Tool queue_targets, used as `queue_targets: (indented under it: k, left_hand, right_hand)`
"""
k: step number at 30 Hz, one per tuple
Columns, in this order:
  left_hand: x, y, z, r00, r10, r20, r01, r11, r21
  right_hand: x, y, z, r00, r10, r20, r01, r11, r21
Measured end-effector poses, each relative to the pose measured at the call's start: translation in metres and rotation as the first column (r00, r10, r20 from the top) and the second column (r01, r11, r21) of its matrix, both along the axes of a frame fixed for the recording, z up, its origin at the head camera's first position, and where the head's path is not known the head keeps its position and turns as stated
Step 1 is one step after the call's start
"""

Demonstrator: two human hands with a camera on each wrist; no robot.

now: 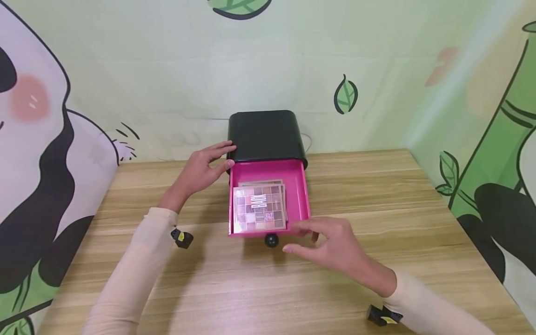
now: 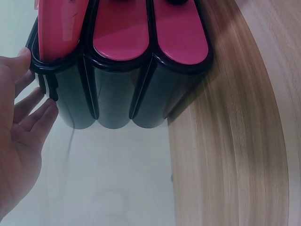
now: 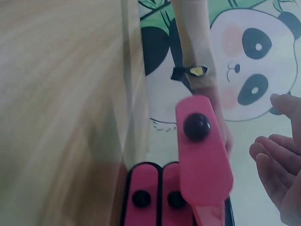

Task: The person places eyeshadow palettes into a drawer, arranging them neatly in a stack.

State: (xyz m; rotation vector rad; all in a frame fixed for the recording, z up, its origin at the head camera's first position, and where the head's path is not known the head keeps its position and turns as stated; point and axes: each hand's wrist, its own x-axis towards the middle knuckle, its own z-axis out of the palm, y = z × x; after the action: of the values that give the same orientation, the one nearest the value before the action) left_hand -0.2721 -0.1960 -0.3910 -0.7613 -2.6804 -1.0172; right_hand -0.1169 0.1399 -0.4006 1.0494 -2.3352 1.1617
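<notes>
A black cabinet [image 1: 265, 135] stands on the table with its top pink drawer [image 1: 298, 195] pulled out. In the drawer lie flat eyeshadow palettes [image 1: 259, 209], one on top of another. A round black knob [image 1: 271, 240] sits on the drawer front. My left hand [image 1: 205, 168] rests against the cabinet's left side, its fingers [image 2: 42, 117] along the wall and its thumb at the front edge. Near the drawer's front right corner is my right hand [image 1: 331, 242], thumb and fingers spread apart with nothing between them; the right wrist view shows this hand [image 3: 282, 165] beside the drawer.
Two lower pink drawers [image 2: 121, 30] with black knobs are closed beneath the pulled-out one. The wooden table [image 1: 356, 186] runs to a wall cloth [image 1: 167, 70] printed with pandas and leaves, close behind the cabinet. A thin cable [image 1: 309, 141] shows at the cabinet's right.
</notes>
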Motion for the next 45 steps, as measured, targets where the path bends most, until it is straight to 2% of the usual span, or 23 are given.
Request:
queue_targets:
  k: [4, 12, 21, 27, 35, 45]
  left_hand:
    - [0.0, -0.001, 0.0, 1.0, 0.0, 0.0, 0.0, 1.0, 0.004]
    - [-0.001, -0.001, -0.001, 1.0, -0.008, 0.002, 0.008, 1.0, 0.007]
    - [-0.002, -0.001, -0.003, 1.0, -0.009, -0.004, 0.009, 1.0, 0.014]
    - [-0.002, -0.001, -0.004, 1.0, -0.009, -0.007, 0.009, 1.0, 0.02]
    - [-0.003, -0.002, -0.005, 1.0, -0.012, -0.012, 0.012, 1.0, 0.019]
    - [-0.004, -0.002, -0.006, 1.0, -0.01, -0.022, 0.011, 1.0, 0.012]
  right_hand:
    - [0.009, -0.005, -0.007, 0.998, -0.003, 0.061, 0.002, 1.0, 0.006]
    - [0.017, -0.012, -0.022, 0.979, -0.105, 0.172, 0.096, 0.993, 0.062]
    - [0.016, -0.022, -0.043, 0.965, -0.134, 0.226, 0.112, 0.988, 0.106]
    - [0.014, -0.03, -0.048, 0.948, -0.145, 0.283, 0.121, 0.988, 0.1]
    - [0.01, -0.04, -0.052, 0.936, -0.188, 0.298, 0.164, 0.981, 0.104]
    - [0.01, -0.045, -0.052, 0.944, -0.205, 0.26, 0.184, 0.978, 0.1]
